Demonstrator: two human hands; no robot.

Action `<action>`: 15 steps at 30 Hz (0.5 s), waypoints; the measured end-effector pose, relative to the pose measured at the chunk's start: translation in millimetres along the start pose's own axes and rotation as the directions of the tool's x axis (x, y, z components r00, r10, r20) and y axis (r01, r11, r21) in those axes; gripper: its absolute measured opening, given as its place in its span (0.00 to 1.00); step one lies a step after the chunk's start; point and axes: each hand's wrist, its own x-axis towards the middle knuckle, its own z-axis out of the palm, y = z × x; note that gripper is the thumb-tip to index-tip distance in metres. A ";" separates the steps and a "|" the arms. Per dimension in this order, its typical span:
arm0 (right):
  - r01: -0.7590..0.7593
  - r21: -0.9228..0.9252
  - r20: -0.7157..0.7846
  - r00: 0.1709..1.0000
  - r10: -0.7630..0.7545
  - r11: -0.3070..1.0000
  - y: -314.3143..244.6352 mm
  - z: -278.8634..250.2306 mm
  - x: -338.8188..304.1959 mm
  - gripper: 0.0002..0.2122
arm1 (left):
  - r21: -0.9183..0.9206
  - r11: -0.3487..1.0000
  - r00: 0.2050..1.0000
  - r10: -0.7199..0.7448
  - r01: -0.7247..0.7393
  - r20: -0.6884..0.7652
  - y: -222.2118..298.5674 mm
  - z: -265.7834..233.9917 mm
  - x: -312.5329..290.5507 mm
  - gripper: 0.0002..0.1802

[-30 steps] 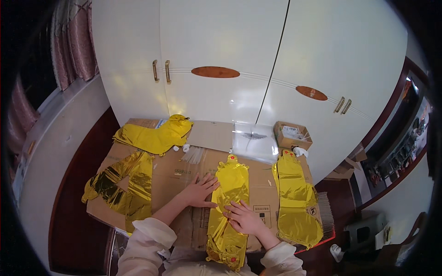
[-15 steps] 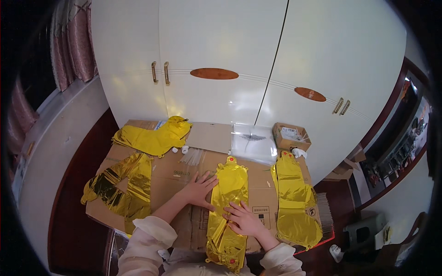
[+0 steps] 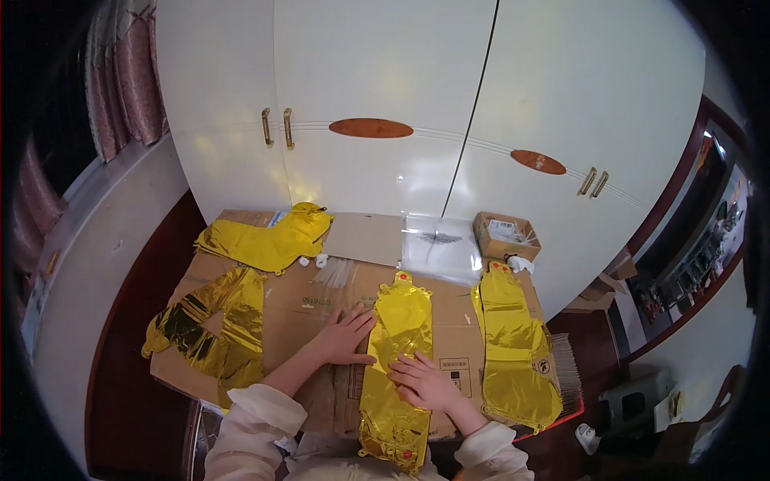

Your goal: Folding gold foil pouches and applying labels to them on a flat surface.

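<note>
A long gold foil balloon (image 3: pixel 399 321), flat and folded into a strip, lies lengthwise before me on flattened cardboard (image 3: pixel 321 321). My left hand (image 3: pixel 346 337) rests beside its left edge, fingers spread, the tips and thumb touching or nearly touching the foil. My right hand (image 3: pixel 423 382) lies flat on the balloon's middle, fingers stretched out over the foil. Red spots mark the balloon at its far and near ends. To the right lies another gold foil balloon (image 3: pixel 513 345); to the left, a gold foil balloon shaped like a wide bent piece (image 3: pixel 233 329).
At the far left of the cardboard lies another gold foil balloon (image 3: pixel 269 240). Behind are clear plastic sleeves (image 3: pixel 441 244), a grey-brown board (image 3: pixel 366 236), thin clear strips (image 3: pixel 335 272) and a small carton (image 3: pixel 507 235). A white cupboard (image 3: pixel 385 64) stands along the back edge.
My left hand has drawn slightly left, away from the foil's edge. My right hand stays on the balloon, nearly in place.
</note>
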 end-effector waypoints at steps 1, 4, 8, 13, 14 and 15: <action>-0.003 0.005 0.000 1.000 0.003 1.000 0.0 -0.4 -0.4 0.17 | 0.014 1.000 1.000 0.006 -0.006 -0.001 -0.3 2.0 1.4 0.57; -0.005 0.020 0.001 1.000 0.005 1.000 0.0 -0.7 0.3 0.16 | -0.004 1.000 0.999 0.025 -0.025 -0.039 -2.3 8.0 2.4 0.56; -0.009 0.032 0.001 1.000 0.009 0.999 0.0 0.0 0.1 0.16 | 0.004 1.000 0.998 0.026 -0.026 -0.052 -1.6 9.4 3.7 0.55; -0.013 0.031 -0.009 1.000 0.014 0.999 0.6 2.5 -0.9 0.16 | -0.020 0.999 0.997 0.027 -0.028 -0.069 -1.7 9.2 4.5 0.54; -0.015 0.032 -0.010 1.000 0.016 0.999 0.8 2.6 -0.8 0.16 | -0.022 0.999 0.997 0.025 -0.027 -0.071 -1.8 10.0 4.9 0.54; -0.017 0.033 -0.011 1.000 0.018 0.999 0.9 3.0 -0.9 0.16 | -0.018 0.999 0.997 0.029 -0.031 -0.078 -1.8 9.7 5.3 0.54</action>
